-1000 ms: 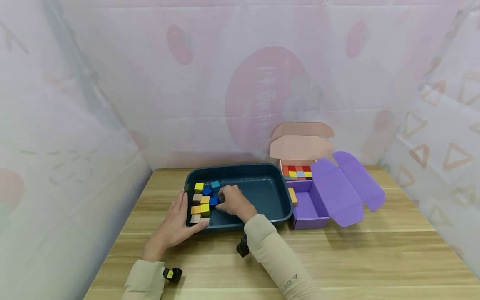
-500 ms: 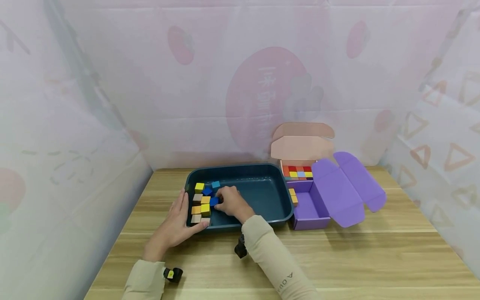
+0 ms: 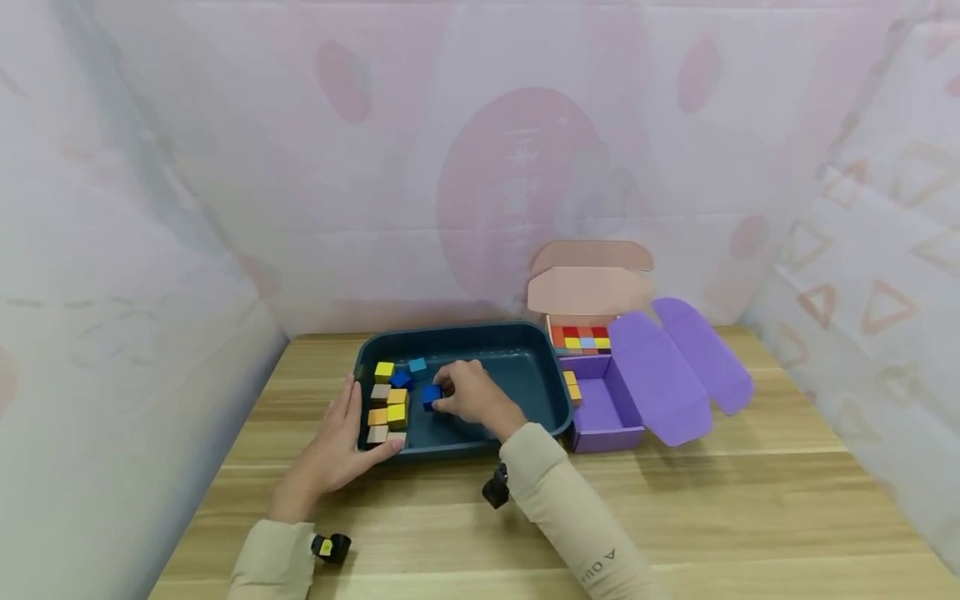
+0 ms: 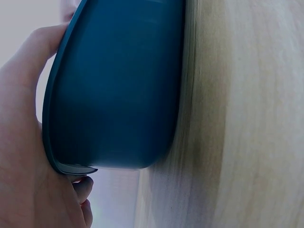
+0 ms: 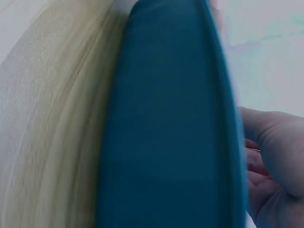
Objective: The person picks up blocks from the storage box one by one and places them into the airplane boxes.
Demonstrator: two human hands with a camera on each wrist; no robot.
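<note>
A dark teal tray (image 3: 517, 367) lies on the table, with several coloured cubes grouped at its left end. My right hand (image 3: 480, 396) reaches over the front rim and pinches a blue cube (image 3: 431, 397) between thumb and fingers, a little right of the group. A second blue cube (image 3: 401, 380), a teal cube (image 3: 417, 367) and a yellow cube (image 3: 397, 415) are nearby. My left hand (image 3: 337, 446) rests on the tray's front left corner, fingers straight along the left side, thumb across the front rim. Both wrist views show mainly the tray's outer wall (image 4: 114, 95).
Right of the tray stands an open purple box (image 3: 607, 437) with orange cubes (image 3: 572, 387) along its left side. Behind it, an open peach box (image 3: 590, 290) holds rows of coloured cubes (image 3: 585, 337). The purple lid (image 3: 667, 375) spreads rightward over the wooden table (image 3: 750, 500).
My right hand has moved right with the blue cube, away from the other cubes. The left hand stays on the tray corner. The head view has shifted slightly.
</note>
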